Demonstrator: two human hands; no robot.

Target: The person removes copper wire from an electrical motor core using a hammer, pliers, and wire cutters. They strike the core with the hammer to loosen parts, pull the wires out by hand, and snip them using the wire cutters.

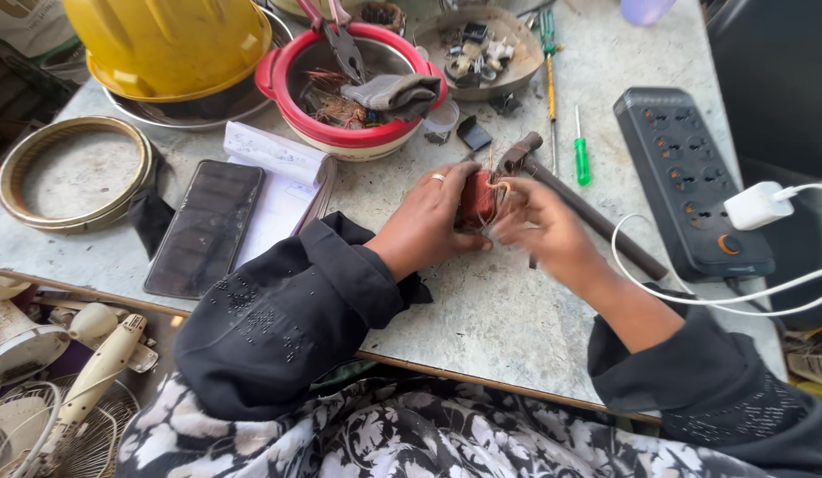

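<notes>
Left hand (429, 221) grips copper coil (478, 199) (right hand (539, 232) touching).

My left hand (426, 223) grips red coil (476, 200) mid-frame | right hand (542, 232) blurred, touching its copper wires | table (482, 310)

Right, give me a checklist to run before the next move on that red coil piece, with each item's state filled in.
1. Left hand grips the red coil piece: ok.
2. Right hand at the copper wires: ok, though blurred.
3. Wire ends undamaged: cannot tell, too small.
4. Hammer apart from the hands: not ok, it lies just behind them.
5. White cable away from the right wrist: not ok, it curves close by.
6. Green screwdriver lying near the hands: ok.
</notes>
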